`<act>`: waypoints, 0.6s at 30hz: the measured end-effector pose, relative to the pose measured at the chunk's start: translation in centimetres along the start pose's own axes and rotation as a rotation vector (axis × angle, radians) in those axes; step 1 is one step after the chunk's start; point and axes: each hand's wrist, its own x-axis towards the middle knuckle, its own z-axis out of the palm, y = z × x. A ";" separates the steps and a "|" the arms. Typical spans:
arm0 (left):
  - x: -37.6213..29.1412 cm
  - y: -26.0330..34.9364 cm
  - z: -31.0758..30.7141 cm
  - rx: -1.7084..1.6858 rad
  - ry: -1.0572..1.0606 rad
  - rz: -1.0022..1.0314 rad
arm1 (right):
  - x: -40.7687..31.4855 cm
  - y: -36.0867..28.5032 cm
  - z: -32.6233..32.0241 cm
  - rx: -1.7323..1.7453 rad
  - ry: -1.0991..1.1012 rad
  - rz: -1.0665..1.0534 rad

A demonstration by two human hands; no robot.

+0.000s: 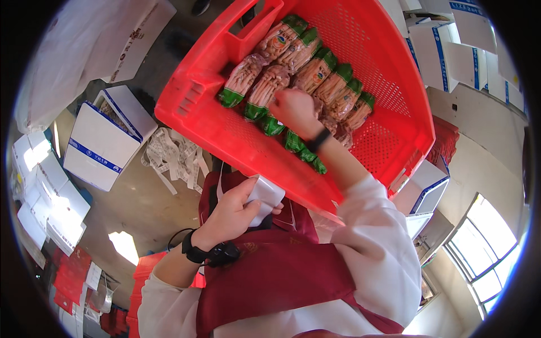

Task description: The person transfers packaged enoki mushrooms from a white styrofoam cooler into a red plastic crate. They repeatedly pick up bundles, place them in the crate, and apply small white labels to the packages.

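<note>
My left hand grips a folded piece of white, paper-like backing just outside the near wall of a red plastic crate. Inside the crate, my right hand is over the packs, its fingers curled down near a bagged bunch of thin pale mushrooms; whether it holds anything cannot be told. Several more clear bags of mushrooms with green printed ends lie in rows about it. The green ends of the near row show below my right hand and wrist, which hide part of these packs.
A heap of discarded white label strips lies on the floor left of the crate. Beside it stands a white foam box with blue tape. More white boxes are stacked at the upper right. A dark shoe shows beyond the crate.
</note>
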 end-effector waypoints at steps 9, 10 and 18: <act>0.1 1.5 -1.4 0.115 0.217 0.015 | -4.3 -5.5 -10.9 0.762 -0.354 -0.313; 0.1 1.7 -1.3 0.059 0.165 0.055 | -4.3 -5.7 -11.5 0.742 -0.437 -0.433; 0.2 2.7 -1.8 0.147 0.237 0.129 | 10.9 -3.8 4.3 0.091 -0.318 0.033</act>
